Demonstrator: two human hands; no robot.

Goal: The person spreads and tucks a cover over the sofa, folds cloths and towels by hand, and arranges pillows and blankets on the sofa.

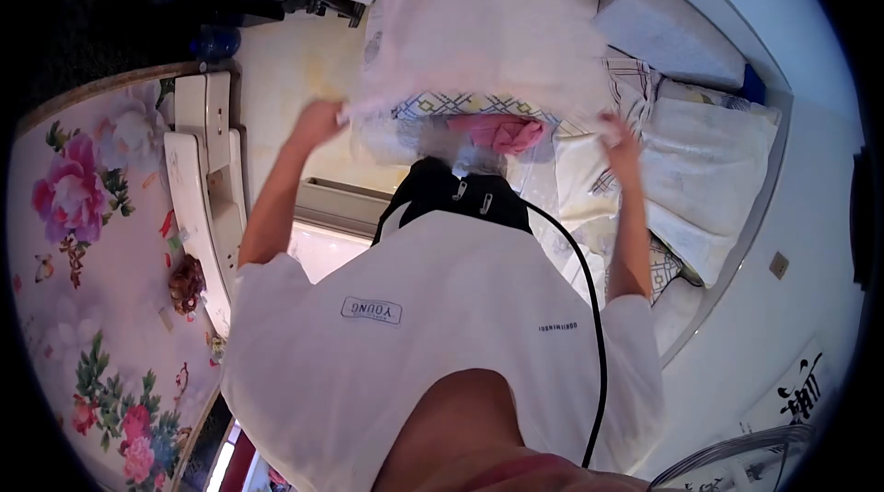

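Note:
A pale pink-and-white cloth [488, 23] is spread out in front of me, its edges smeared by motion. My left hand [322, 122] is closed on its near left corner. At the near right corner, my right hand [621, 140] is pinched on the cloth, though its fingers are blurred. Below the cloth's near edge lies a crumpled pink cloth [512, 134], with a blue-and-yellow patterned fabric [474, 106] just behind it. Whatever lies directly under the spread cloth is hidden.
A sofa's grey cushion [668, 27] stands at the back right, beside white covers [704, 156] on the seat. At left are a white cabinet [198, 197] and a flower-printed surface [83, 188]. A black cable [594, 308] runs down my right side.

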